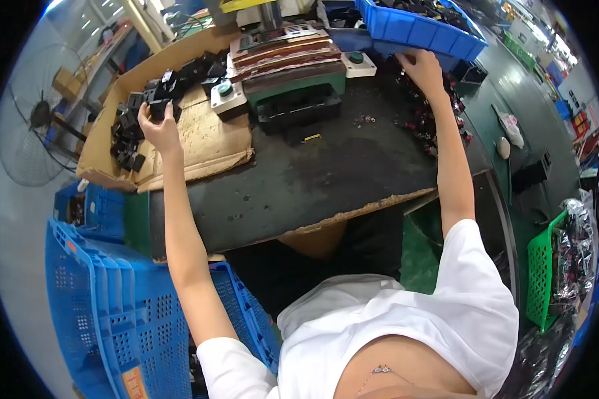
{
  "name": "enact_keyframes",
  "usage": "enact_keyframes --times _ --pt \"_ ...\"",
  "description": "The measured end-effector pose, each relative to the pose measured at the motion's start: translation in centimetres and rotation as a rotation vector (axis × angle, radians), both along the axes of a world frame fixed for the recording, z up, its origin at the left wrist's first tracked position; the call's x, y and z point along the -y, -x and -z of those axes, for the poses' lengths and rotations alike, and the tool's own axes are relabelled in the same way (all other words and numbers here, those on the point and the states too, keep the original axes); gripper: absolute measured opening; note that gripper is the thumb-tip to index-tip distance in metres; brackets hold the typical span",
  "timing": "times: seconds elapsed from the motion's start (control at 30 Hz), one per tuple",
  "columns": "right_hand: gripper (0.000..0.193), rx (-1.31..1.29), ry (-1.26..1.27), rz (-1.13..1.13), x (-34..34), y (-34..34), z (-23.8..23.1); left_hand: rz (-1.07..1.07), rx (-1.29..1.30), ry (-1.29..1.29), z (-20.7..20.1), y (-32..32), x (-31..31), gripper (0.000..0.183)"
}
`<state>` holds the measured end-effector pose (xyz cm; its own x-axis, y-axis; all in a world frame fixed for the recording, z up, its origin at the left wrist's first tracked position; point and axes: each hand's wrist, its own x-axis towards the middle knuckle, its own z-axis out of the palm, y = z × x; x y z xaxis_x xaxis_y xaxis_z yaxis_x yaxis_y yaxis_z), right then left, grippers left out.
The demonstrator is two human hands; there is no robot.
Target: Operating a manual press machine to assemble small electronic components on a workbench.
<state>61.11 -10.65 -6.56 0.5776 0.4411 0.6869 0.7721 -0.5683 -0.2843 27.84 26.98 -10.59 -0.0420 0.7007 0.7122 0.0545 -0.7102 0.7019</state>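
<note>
My left hand (160, 132) is at the left, its thumb and fingers closed round a small black block-shaped plastic part (158, 108). Beneath and beyond it, many similar black parts (128, 126) lie heaped in a cut-down cardboard box (98, 143). My right hand (422, 69) reaches to the far right of the bench, fingers bent toward the thumb, over a pile of small dark pieces with red bits (424, 126). What its fingertips hold, if anything, is too small to make out.
Between my hands stands a press fixture with a black holder (299, 110), flanked by two button boxes, the left one (227, 100) and the right one (359, 64). A blue bin (422, 32) sits behind my right hand. Blue crates (120, 292) stand lower left; a green basket (540, 279) lower right.
</note>
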Motion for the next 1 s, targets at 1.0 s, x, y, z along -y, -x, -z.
enact_keyframes --times 1.0 --pt "0.020 0.084 0.403 0.206 0.6 -3.2 3.4 0.583 -0.648 -0.381 -9.9 -15.7 6.9 0.044"
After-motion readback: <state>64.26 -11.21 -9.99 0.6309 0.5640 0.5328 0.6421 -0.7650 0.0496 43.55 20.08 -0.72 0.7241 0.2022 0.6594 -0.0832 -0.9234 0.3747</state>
